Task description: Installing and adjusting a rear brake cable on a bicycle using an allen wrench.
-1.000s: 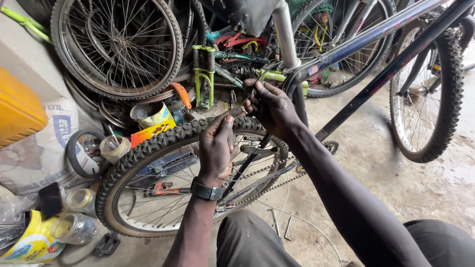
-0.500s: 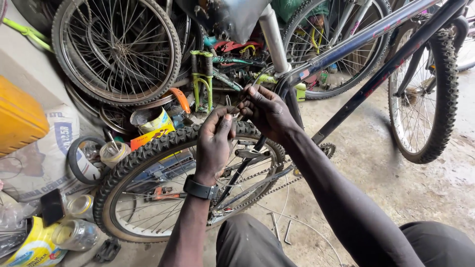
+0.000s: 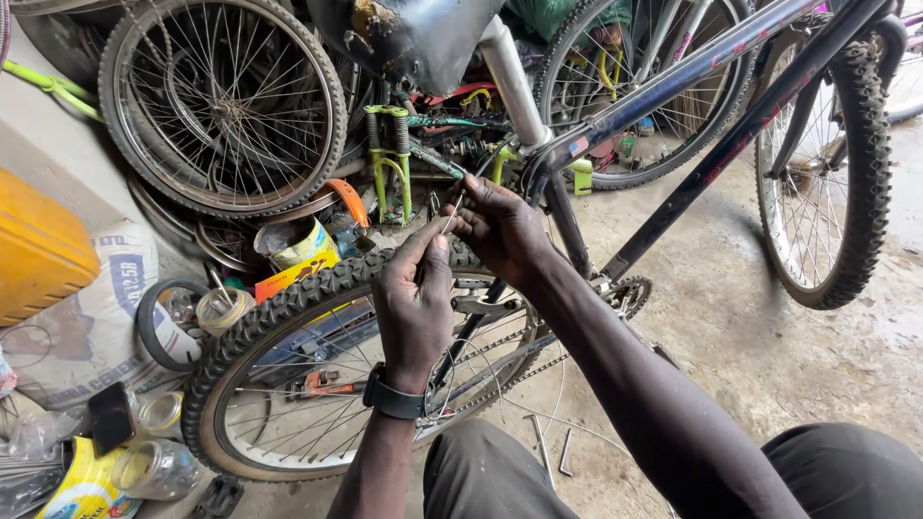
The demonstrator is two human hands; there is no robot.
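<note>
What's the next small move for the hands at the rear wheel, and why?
Probably feed the thin cable onward: left hand and right hand both pinch it just above the rear tyre, its end free by the seat post.

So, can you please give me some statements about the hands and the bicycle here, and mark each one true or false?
1. Both hands pinch a thin cable above the knobby rear tyre. True: left hand and right hand meet at it.
2. The left wrist is bare. False: it wears a dark watch.
3. The bicycle frame is bright yellow. False: it is dark blue or purple.
4. A loose spoked wheel leans at the upper left. True.
5. The right hand rests on the floor. False: it is raised at the cable.
</note>
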